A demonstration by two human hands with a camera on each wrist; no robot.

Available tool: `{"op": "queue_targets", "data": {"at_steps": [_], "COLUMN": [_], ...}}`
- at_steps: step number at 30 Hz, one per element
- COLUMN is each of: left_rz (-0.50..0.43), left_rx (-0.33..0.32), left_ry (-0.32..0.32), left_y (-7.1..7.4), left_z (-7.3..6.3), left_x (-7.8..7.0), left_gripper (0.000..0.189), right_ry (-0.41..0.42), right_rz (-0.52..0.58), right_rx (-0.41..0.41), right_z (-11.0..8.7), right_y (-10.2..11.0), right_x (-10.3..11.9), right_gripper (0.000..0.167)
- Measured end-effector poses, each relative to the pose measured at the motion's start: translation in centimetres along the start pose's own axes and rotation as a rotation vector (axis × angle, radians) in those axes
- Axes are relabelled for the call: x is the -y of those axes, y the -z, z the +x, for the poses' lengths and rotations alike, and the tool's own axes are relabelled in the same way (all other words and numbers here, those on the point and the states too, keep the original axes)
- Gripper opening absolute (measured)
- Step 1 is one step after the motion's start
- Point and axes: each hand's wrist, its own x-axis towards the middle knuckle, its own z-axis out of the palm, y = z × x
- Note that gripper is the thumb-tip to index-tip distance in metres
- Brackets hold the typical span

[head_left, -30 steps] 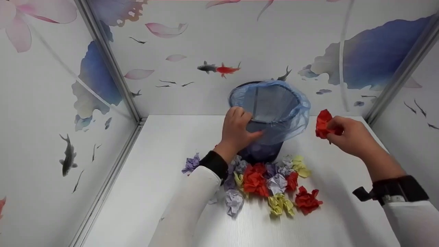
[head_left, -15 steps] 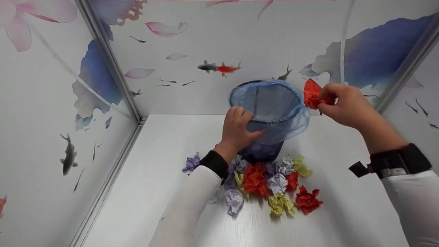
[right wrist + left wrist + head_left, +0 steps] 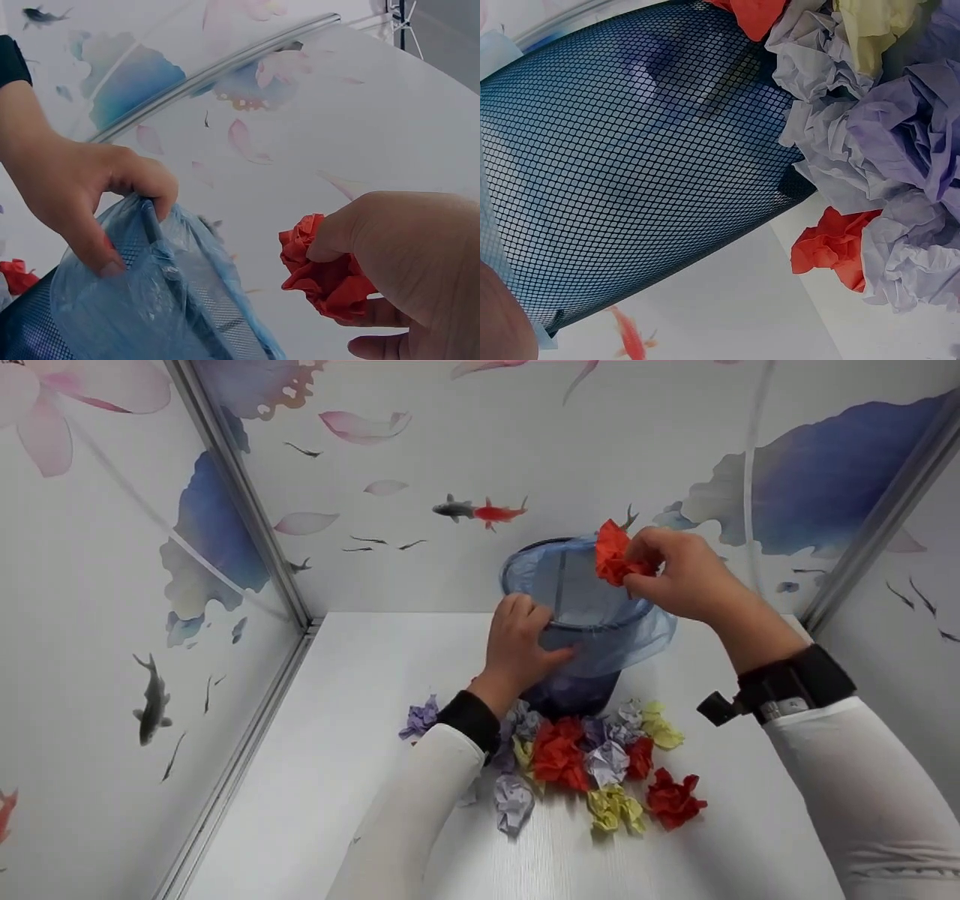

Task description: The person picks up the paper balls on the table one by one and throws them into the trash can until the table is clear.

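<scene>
A dark mesh wastebasket lined with a blue plastic bag stands at the back of the table. My left hand grips its near left rim, thumb outside over the bag and fingers hooked over the edge, as the right wrist view also shows. Between thumb and fingers my right hand pinches a crumpled red paper ball, held over the right side of the basket's mouth. In the right wrist view that red paper ball is seen apart from the bag.
Several crumpled paper balls lie in front of the basket, among them a large red one, a yellow one, a pale lilac one and a purple one. White panels printed with fish and petals enclose the table.
My right hand has lifted the red paper ball and carried it left, from beside the basket to over its mouth. The left hand has stayed on the rim.
</scene>
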Motion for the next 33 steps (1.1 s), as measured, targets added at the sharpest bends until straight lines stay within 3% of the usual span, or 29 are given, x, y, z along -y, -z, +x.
{"op": "queue_targets", "data": {"at_steps": [14, 20, 24, 33], "left_rz": [0.017, 0.025, 0.035, 0.023], "left_rx": [0.007, 0.000, 0.017, 0.028], "left_ry": [0.000, -0.005, 0.005, 0.022], "left_y": [0.1, -0.1, 0.0, 0.3], "left_z": [0.1, 0.1, 0.0, 0.0], "left_x": [-0.1, 0.0, -0.1, -0.3], "left_gripper": [0.057, 0.057, 0.056, 0.057], "right_ry": [-0.033, -0.047, -0.065, -0.071], "right_rz": [0.038, 0.056, 0.059, 0.031], "right_rx": [0.012, 0.058, 0.086, 0.076], "right_z": [0.6, 0.2, -0.4, -1.6], "right_y": [-2.8, -3.3, -3.1, -1.3], "right_x": [-0.3, -0.8, -1.0, -1.6], "right_gripper": [0.019, 0.043, 0.053, 0.052]}}
